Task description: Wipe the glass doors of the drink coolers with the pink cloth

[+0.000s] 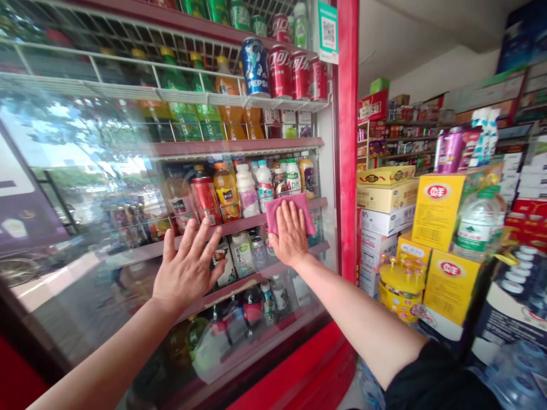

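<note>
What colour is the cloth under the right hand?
The cloth is plain pink, best seen in the head view.

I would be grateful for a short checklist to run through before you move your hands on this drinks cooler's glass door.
1. Pink cloth lying flat under the right hand: ok.
2. Left hand empty, fingers spread: ok.
3. Glass door free of smears: cannot tell, reflections hide the surface.
4. Glass door latched: cannot tell.
5. Pepsi can in place on the wire shelf: ok.
</note>
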Available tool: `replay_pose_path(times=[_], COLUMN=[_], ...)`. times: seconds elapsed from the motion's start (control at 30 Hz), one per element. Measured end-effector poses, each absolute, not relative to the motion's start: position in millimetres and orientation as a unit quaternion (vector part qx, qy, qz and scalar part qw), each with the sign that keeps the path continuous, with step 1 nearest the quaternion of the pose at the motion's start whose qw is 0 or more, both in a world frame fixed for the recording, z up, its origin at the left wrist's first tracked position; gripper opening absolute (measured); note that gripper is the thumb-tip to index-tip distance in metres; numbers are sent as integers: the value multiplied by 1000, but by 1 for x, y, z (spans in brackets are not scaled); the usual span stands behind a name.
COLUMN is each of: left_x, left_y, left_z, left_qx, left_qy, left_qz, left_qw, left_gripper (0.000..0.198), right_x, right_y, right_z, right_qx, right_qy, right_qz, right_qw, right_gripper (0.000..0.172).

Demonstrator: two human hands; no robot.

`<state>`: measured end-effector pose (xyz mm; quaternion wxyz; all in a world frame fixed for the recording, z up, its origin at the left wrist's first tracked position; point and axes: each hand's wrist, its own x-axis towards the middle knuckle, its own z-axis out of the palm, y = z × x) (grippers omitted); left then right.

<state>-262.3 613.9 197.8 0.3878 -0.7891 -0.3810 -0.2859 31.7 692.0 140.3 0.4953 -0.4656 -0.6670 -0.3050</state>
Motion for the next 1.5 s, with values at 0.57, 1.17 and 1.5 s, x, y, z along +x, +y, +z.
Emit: replay_pose_path(times=[0.57, 1.17, 1.5], left_x=[-246, -251, -257], left_y=[613, 615, 614], left_z=[194, 191, 193], left_qx=[-770, -771, -782], left_qy=[-380, -382, -373], left_qz=[-361, -317, -309], left_qw=[364, 399, 391], left_gripper=[96, 89, 90], right_x=[110, 103, -28], right_y=[714, 726, 683], right_z=[147, 130, 115], right_qx=[-424, -535, -398], right_qy=[-714, -527, -719], right_qz=[-352, -313, -358], right_qw=[433, 581, 444], right_gripper=[90, 87, 86])
